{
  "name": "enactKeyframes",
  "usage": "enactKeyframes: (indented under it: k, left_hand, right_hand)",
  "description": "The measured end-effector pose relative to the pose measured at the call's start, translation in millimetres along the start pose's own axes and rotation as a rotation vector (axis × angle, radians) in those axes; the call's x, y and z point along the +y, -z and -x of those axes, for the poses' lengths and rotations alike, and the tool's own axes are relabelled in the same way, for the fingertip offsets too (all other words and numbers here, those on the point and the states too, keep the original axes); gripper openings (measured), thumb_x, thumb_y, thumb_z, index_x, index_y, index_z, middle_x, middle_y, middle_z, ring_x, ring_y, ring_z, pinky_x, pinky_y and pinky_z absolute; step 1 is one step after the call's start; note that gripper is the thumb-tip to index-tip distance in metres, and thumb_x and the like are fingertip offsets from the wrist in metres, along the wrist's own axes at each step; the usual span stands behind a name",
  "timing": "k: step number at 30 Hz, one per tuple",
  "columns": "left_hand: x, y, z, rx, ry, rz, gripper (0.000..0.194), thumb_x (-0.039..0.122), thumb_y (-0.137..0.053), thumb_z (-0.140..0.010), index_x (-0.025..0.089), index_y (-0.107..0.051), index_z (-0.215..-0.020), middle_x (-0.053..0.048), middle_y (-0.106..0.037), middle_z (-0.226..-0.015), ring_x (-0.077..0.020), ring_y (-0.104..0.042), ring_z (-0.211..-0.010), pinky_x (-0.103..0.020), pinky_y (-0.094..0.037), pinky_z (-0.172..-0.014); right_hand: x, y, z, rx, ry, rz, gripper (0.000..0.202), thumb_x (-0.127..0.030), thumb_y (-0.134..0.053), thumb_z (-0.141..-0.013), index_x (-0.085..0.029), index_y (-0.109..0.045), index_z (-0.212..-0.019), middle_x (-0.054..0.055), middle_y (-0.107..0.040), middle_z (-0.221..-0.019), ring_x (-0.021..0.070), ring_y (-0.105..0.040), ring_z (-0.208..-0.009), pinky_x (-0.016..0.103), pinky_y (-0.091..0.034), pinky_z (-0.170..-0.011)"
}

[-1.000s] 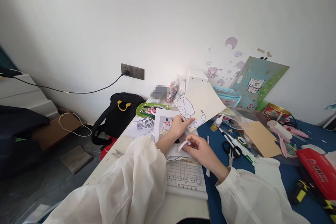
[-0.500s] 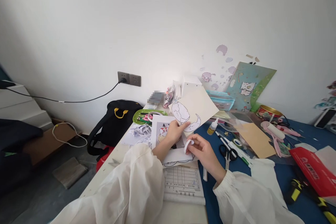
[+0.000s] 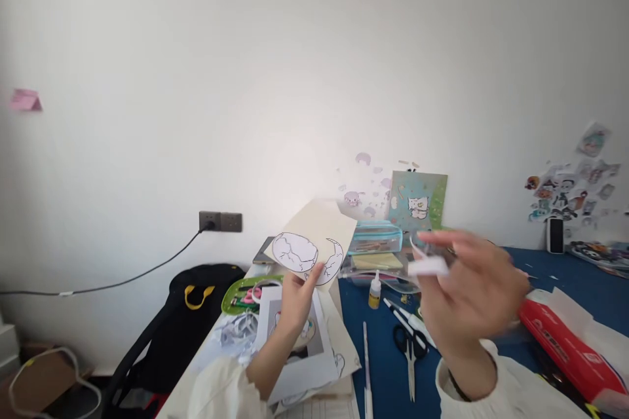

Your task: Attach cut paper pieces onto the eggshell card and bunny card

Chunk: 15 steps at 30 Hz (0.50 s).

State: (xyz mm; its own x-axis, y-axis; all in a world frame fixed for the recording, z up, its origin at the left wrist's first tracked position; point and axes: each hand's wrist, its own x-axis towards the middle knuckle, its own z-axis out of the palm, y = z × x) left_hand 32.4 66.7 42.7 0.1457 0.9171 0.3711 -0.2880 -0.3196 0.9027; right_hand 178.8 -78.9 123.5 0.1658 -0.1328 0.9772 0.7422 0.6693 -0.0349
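My left hand (image 3: pixel 296 304) grips the lower edge of a cream paper sheet (image 3: pixel 319 222), held up tilted over the table with the thumb in front. Black-outlined white shapes, one like a cracked egg (image 3: pixel 295 251) and one like a curved shell piece (image 3: pixel 335 262), lie against its front. Off to the right, my right hand (image 3: pixel 476 291) is raised and smeared by motion. A curled white strip (image 3: pixel 428 266) is at its fingertips, apart from the sheet. Below my left hand lies a printed picture (image 3: pixel 322 347) on other papers.
Black scissors (image 3: pixel 411 347), a glue bottle (image 3: pixel 375 292) and a pen (image 3: pixel 367 373) lie or stand on the blue tabletop. A green tray (image 3: pixel 230 301) and paper scraps (image 3: pixel 238 334) are at the left. A red packet (image 3: pixel 572 347) lies at the right.
My right hand has moved right and up, away from the sheet, with the curled white strip. My left hand still holds the sheet. The view has tipped upward and turned right.
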Motion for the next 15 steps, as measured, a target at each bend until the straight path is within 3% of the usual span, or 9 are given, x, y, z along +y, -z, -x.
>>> enactKeyframes:
  k: [1, 3, 5, 7, 11, 15]
  left_hand:
    - [11.8, -1.7, -0.3, 0.026, -0.025, 0.007, 0.038, 0.041, -0.071, -0.073, 0.012, -0.072, -0.097, -0.015, -0.07, -0.114, -0.0305, -0.061, -0.113, -0.04, -0.047, -0.096]
    - [36.9, -6.0, 0.5, 0.077, -0.071, 0.026, 0.037, 0.042, -0.069, -0.075, 0.013, -0.071, -0.098, -0.014, -0.07, -0.114, -0.0297, -0.06, -0.114, -0.039, -0.047, -0.096]
    - [61.6, -11.1, 3.5, 0.17, -0.087, 0.116, 0.036, 0.041, -0.07, -0.075, 0.014, -0.071, -0.099, -0.013, -0.072, -0.107, -0.0291, -0.061, -0.113, -0.038, -0.049, -0.094]
    - [82.0, -15.8, 8.3, 0.232, -0.09, 0.293, 0.037, 0.04, -0.071, -0.075, 0.016, -0.069, -0.103, -0.013, -0.072, -0.107, -0.028, -0.061, -0.112, -0.037, -0.051, -0.093]
    - [99.1, -18.7, 16.7, 0.22, -0.053, 0.503, 0.041, 0.037, -0.07, -0.075, 0.024, -0.064, -0.113, -0.009, -0.065, -0.123, -0.0274, -0.059, -0.116, -0.035, -0.055, -0.087]
    - [93.3, -15.1, 18.8, 0.106, 0.003, 0.519, 0.035, 0.039, -0.07, -0.069, 0.024, -0.07, -0.101, -0.006, -0.07, -0.111, -0.0299, -0.058, -0.115, -0.039, -0.054, -0.09]
  right_hand:
    - [6.1, -10.1, -7.4, 0.109, -0.092, -0.074, 0.043, -0.01, -0.069, -0.074, -0.03, -0.056, -0.11, 0.004, -0.06, -0.101, 0.0221, -0.065, -0.088, 0.043, -0.053, -0.08]
    - [15.7, -30.6, -18.1, 0.191, -0.31, -0.239, 0.025, -0.018, -0.065, -0.08, -0.026, -0.057, -0.102, 0.004, -0.058, -0.096, 0.0195, -0.063, -0.086, 0.043, -0.051, -0.084]
    - [21.4, -46.6, -20.9, 0.161, -0.48, -0.384, 0.009, -0.026, -0.061, -0.084, -0.025, -0.058, -0.093, 0.004, -0.057, -0.093, 0.0185, -0.061, -0.087, 0.04, -0.051, -0.084]
    - [24.5, -56.6, -16.2, 0.121, -0.561, -0.465, 0.008, -0.031, -0.06, -0.085, -0.024, -0.058, -0.088, 0.004, -0.057, -0.092, 0.0185, -0.06, -0.088, 0.036, -0.05, -0.081]
    - [27.5, -62.5, -0.7, -0.034, -0.555, -0.411, 0.011, -0.032, -0.059, -0.086, -0.023, -0.057, -0.08, 0.006, -0.057, -0.092, 0.0199, -0.057, -0.091, 0.033, -0.049, -0.079]
    - [28.0, -59.4, 4.8, -0.197, -0.321, -0.197, 0.008, -0.027, -0.06, -0.085, -0.024, -0.056, -0.079, 0.006, -0.058, -0.094, 0.0223, -0.056, -0.095, 0.035, -0.048, -0.078]
